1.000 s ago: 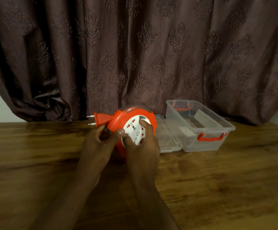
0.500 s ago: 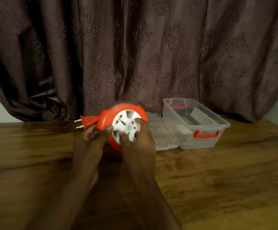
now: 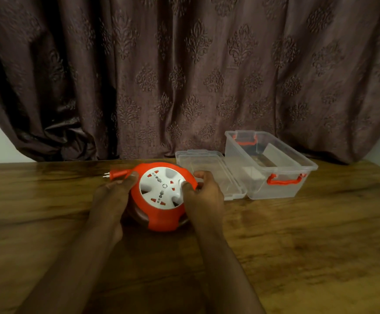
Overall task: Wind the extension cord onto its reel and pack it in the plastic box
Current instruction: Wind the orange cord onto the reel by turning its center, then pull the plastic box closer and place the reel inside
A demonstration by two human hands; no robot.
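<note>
Lowered onto the wooden table [image 3: 297, 234], round orange reel [image 3: 162, 219] gripped by both hands.

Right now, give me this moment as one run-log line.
reel: on table, both hands gripping | plug: sticking out left | plastic box: open, unpacked | lid: flat beside it

— Dim in here, isn't it? The curtain [image 3: 184, 71] goes nearly black in its folds at the left, and its pattern smears softly toward the top corners.

— Warm light, though, from somewhere above. See the pale sheen on the wooden table [image 3: 309, 234] (strongest along the far left).

— The orange reel [image 3: 162, 196] is the one vivid thing, and it throws a dark shadow under itself.

— The forearms at the bottom go murky, almost without detail.

— And the table's far edge bows; the wide lens bends it. Faint glints on the clear plastic box [image 3: 273, 189], nothing harsh.
</note>
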